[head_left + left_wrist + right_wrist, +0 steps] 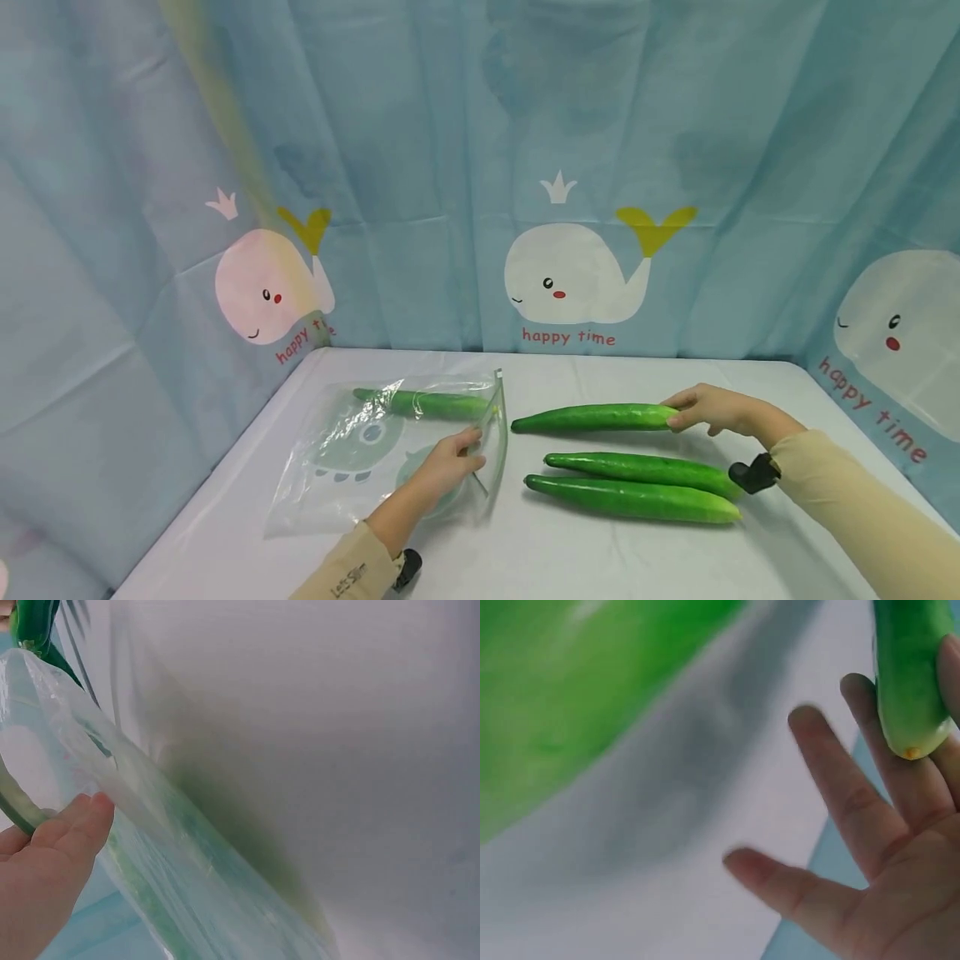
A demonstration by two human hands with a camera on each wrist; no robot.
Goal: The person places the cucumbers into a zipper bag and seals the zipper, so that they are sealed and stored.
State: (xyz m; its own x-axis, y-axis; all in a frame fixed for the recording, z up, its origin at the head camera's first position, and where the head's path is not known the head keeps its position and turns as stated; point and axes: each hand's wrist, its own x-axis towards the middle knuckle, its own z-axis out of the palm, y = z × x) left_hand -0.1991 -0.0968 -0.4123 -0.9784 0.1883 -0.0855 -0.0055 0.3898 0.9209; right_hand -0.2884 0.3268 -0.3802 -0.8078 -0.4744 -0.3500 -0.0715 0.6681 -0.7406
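Bagging cucumbers looked to be the job, w/ the step in hand, I'd judge, being to bring over the next one. L hand (446, 467) had thumb & fingers pinched on the mouth edge of the clear zip bag (311, 504), which lay along the bench's (585, 558) L edge, nr the far L corner. One cucumber (427, 404) was already inside, towards the far edge. R hand (712, 408) was clamped, thumb vs. fingers, on the pale end of the held cucumber (600, 417), its other fingers spread; that one sat R of the bag, pointing its dark tip at the mouth but apart from it. Couldn't tell if it was fully off the bench. Two more, the middle cucumber (637, 468) & the nearest cucumber (637, 498), lay side by side, closer to the near edge. Next move prob. called for a wider mouth, then sliding it in tip first, w/o snagging the rim.
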